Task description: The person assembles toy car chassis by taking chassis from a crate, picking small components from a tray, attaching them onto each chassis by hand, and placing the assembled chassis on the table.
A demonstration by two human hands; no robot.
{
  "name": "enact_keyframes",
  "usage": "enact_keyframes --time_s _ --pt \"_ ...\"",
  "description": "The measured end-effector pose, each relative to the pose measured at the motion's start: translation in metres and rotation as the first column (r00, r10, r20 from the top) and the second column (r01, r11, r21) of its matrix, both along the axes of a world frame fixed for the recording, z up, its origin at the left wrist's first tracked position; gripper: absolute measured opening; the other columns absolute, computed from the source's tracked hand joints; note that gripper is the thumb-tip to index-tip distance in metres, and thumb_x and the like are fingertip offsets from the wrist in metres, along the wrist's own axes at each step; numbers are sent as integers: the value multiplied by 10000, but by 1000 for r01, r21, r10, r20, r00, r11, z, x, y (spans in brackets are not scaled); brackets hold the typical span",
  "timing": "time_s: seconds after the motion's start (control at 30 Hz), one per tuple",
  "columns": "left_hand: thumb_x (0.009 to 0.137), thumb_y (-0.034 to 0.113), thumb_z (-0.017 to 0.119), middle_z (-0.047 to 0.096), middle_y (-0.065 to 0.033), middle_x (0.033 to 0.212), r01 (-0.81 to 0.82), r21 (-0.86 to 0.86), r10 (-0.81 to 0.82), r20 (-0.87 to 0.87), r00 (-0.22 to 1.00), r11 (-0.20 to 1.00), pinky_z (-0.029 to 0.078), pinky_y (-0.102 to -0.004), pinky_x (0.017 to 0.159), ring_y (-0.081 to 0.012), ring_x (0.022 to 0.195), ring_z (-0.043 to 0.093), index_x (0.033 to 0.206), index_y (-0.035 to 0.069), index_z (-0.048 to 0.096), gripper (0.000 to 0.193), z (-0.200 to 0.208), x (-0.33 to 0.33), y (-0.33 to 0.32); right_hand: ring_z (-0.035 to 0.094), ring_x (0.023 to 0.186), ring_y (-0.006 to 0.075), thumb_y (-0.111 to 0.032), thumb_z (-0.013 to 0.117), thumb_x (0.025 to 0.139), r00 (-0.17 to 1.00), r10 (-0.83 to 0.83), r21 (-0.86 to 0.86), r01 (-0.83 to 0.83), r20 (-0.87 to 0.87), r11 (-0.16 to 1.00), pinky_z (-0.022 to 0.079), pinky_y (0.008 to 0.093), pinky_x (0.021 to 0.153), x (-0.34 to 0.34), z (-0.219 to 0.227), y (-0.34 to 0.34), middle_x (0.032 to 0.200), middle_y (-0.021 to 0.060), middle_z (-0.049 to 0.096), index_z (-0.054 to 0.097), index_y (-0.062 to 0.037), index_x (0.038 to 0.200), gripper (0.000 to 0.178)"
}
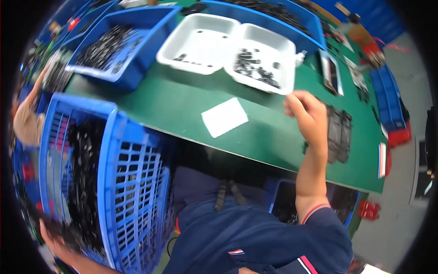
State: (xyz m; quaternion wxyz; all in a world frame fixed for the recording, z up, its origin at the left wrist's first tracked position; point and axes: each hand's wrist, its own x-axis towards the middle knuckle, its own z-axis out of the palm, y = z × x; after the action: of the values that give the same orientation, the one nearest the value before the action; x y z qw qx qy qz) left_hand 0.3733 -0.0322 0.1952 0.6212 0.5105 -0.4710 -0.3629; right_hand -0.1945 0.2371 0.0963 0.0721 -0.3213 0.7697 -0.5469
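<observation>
At the lower left, my left hand (57,244) is beside the near end of a blue plastic crate (107,155). Its thumb points up and a long dark part (64,230) lies against its palm; the other fingers are mostly hidden. Inside the crate is a heap of black plastic parts (86,169). Above the green table, my right hand (308,114) is closed with its fingers curled. Whether anything small is inside it does not show. It is just below a white tray of small black pieces (285,82) and left of stacked dark moulded parts (340,132).
A white sheet (225,117) lies on the green table (173,102). Another white tray (171,52) holds a few black pieces. Blue bins (127,80) of black parts stand along the back. Another person's arm (29,107) shows at the far left.
</observation>
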Motion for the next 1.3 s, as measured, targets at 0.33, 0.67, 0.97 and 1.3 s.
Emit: enact_keyframes --time_s 0.33,0.67,0.97,1.3 --pt "903 261 573 607 -46 889 773 388 -693 -353 628 502 498 -281 676 -145 769 602 1110 41 555 302 -150 -230 96 647 894 316 -161 633 806 943 71 458 91 -325 884 502 385 813 -84 -9 -46 939 174 679 668 -20 1016 255" --pt "901 82 575 611 -102 1143 964 229 -610 -748 262 135 541 -322 830 -178 985 630 1272 20 461 394 -166 -295 116 652 870 326 -199 625 722 862 259 709 152 -436 689 516 418 787 -120 -54 -100 897 171 680 707 -74 846 194" --pt "834 23 636 629 -114 1060 961 236 -577 -769 275 144 559 -315 781 -176 884 654 1194 12 480 392 -174 -295 104 653 761 317 -165 683 702 910 62 463 149 -411 874 519 387 704 -104 -44 -98 815 170 677 679 -19 791 171" --pt "839 10 626 633 -115 1048 966 211 -612 -747 259 151 561 -311 779 -175 879 655 1202 2 478 392 -174 -319 97 556 635 90 -96 749 777 933 145 -281 -49 330 958 446 219 577 -13 -16 -50 747 21 631 662 -4 905 180"
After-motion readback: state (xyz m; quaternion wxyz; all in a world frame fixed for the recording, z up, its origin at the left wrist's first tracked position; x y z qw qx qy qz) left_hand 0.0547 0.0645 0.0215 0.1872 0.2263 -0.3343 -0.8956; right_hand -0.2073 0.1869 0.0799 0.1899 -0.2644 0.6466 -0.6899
